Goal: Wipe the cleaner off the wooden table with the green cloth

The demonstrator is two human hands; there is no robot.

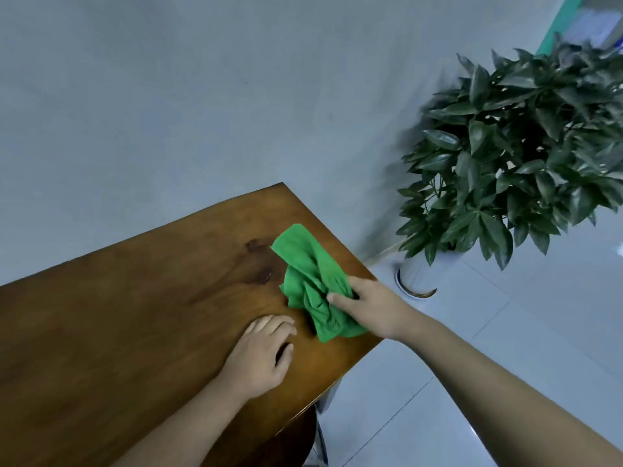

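The wooden table (118,315) fills the lower left, its far right corner near the middle of the view. A crumpled green cloth (306,278) lies on the table near its right edge. My right hand (371,306) grips the cloth's near end between thumb and fingers. Dark wet patches of cleaner (261,261) show on the wood just left of the cloth. My left hand (263,355) rests palm down on the table, fingers loosely curled, a little nearer than the cloth and holding nothing.
A leafy potted plant (519,156) in a shiny metal pot (419,276) stands on the pale tiled floor just beyond the table's right edge. A grey wall runs behind the table. A dark rounded stool seat (290,443) shows under the table's near edge.
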